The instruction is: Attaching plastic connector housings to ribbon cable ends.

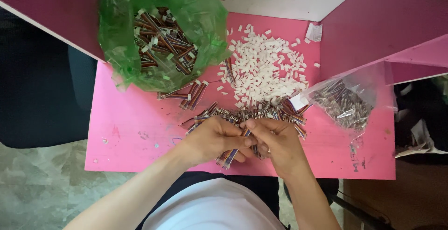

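- Wire bundle (229,156), multicoloured, sits at the 6 o'clock edge of the pink bench (130,136), pinched between both hands.
- Left hand (212,139) fingers curl shut around it.
- Right hand (276,141) fingers pinch its upper end.
- White connector pile (266,69) lies at 12 o'clock.
- Green bag (158,34) sits at 10 o'clock; clear bag (347,100) at 3 o'clock.

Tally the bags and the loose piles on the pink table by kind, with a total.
Green plastic bag of wire bundles: 1
Clear plastic bag of small parts: 1
Pile of white connector pieces: 1
Pile of multicoloured wire bundles by the hands: 1
Total: 4
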